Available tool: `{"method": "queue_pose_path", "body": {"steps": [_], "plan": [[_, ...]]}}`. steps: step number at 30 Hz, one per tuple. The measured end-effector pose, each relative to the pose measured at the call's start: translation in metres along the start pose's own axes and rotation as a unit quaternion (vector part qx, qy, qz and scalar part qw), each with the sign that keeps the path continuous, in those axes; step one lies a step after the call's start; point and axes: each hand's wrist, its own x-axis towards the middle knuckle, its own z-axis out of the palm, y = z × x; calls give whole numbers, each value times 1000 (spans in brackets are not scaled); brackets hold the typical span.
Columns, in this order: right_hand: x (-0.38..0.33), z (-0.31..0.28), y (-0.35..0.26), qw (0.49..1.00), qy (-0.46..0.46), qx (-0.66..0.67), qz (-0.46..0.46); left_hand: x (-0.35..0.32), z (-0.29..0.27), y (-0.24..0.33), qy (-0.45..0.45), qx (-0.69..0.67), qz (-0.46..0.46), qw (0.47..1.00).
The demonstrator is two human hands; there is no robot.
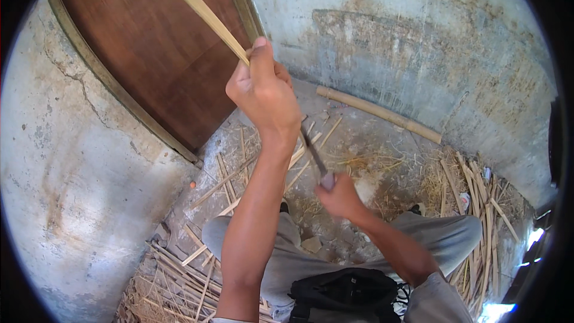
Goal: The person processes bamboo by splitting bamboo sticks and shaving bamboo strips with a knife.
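The left hand (264,88) grips a thin bamboo strip (202,9); the right hand (343,197) is closed around the handle (327,180) of a knife (315,157).

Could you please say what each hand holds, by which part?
Left hand: a pale strip, exact part unclear. Right hand: a knife, by its handle.
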Motion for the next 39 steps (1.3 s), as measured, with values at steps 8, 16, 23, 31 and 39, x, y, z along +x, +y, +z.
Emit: {"method": "queue_pose_path", "body": {"steps": [8,16,23,31,39], "plan": [[10,-14,-37,997,-18,72,30,3,-7,-13,-7,-1,-5,1000],[9,43,118,986,-77,-42,144,11,-3,-11,-5,41,-5,999],[8,18,29,997,-31,31,56,32,-15,-15,29,90,26,995],[-8,82,138,1000,25,-3,16,44,-20,-13,50,105,20,993],[-13,73,155,981,-64,-37,182,60,-67,-3,90,65,1,994]]}}
